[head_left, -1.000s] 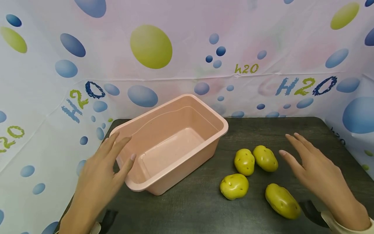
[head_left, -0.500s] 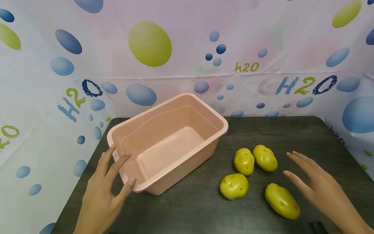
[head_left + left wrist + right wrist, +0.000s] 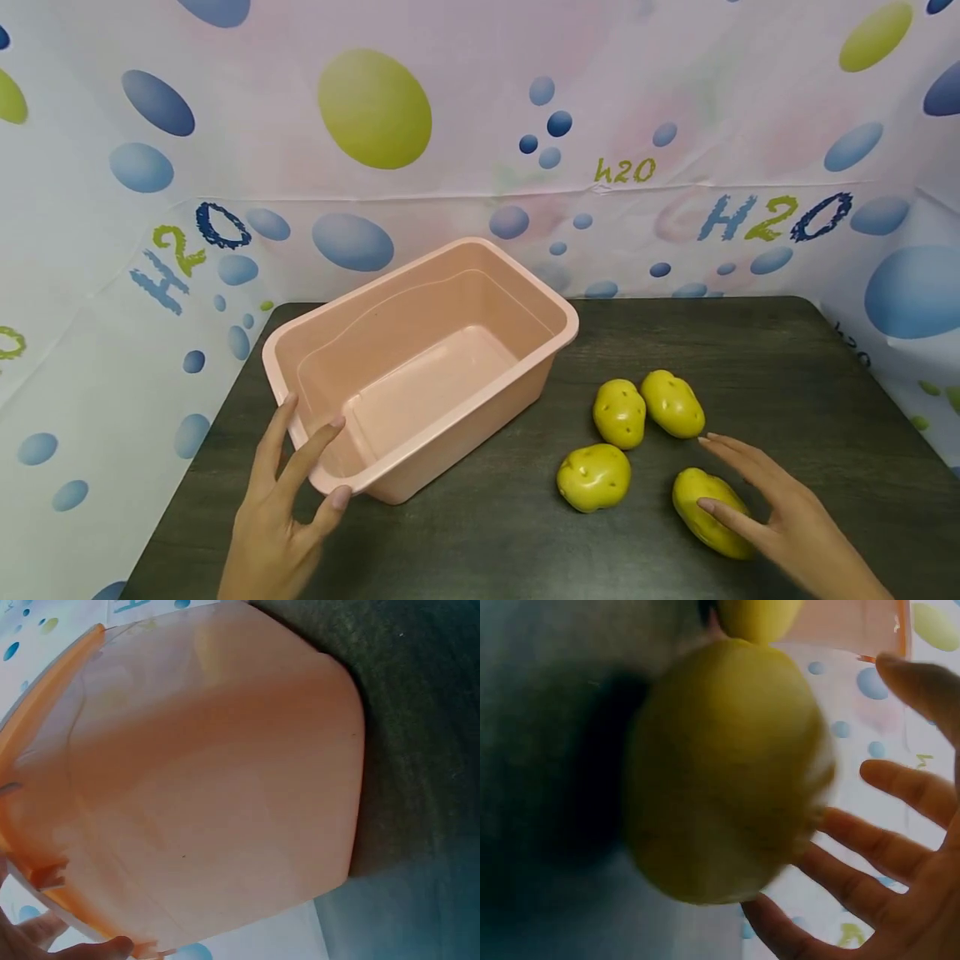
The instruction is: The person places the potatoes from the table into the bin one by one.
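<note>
A pink plastic basin stands at a slant on the dark table. My left hand is at its near left corner, fingers spread and touching or just over the rim; the head view does not settle which. In the left wrist view, the thumb lies beside the basin's rim. Right of the basin, my right hand reaches over the nearest yellow potato, fingers extended and apart. That potato looms large and blurred in the right wrist view, with the fingers beside it.
Farther back lie three more glossy yellow potatoes: one front left, one behind it and one to the right. A printed curtain hangs behind the table.
My right hand has moved down and left, from beside the potatoes to over the nearest one. My left hand has drawn back slightly toward the near corner of the basin.
</note>
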`<state>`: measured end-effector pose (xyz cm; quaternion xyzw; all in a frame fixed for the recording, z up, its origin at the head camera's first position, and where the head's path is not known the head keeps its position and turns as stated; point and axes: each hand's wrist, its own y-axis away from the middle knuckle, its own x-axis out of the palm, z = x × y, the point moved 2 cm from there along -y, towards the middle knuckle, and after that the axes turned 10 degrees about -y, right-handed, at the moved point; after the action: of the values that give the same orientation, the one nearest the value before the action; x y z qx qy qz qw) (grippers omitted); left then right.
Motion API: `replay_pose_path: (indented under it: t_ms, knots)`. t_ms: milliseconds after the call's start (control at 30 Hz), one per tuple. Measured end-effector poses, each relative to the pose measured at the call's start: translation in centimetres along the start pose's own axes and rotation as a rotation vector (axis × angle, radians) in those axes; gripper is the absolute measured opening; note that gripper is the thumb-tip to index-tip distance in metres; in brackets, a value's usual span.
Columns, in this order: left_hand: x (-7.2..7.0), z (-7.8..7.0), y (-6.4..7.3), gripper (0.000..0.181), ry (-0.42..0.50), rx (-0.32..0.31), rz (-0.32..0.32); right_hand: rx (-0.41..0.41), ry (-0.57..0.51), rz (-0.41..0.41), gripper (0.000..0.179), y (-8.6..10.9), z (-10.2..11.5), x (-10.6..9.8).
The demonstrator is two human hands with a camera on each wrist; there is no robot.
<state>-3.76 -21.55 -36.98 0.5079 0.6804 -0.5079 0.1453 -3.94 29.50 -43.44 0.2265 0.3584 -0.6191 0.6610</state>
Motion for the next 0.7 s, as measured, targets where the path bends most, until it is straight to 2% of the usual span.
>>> replay_pose_path:
  t_ms: [267,433,700]
  knots:
    - [0.9,0.5,0.2,0.046,0.070,0.075,-0.077,-0.029,-0.060,0.015,0.082,0.5,-0.4,1.0]
    - [1.7,0.8,0.1,0.052,0.142,0.148,-0.152,-0.031,-0.059,0.004,0.086,0.7,-0.6,1.2]
    - [2.4,1.2,0.3,0.059,0.160,0.157,-0.204,-0.077,-0.052,-0.050,0.089,0.7,-0.6,1.9]
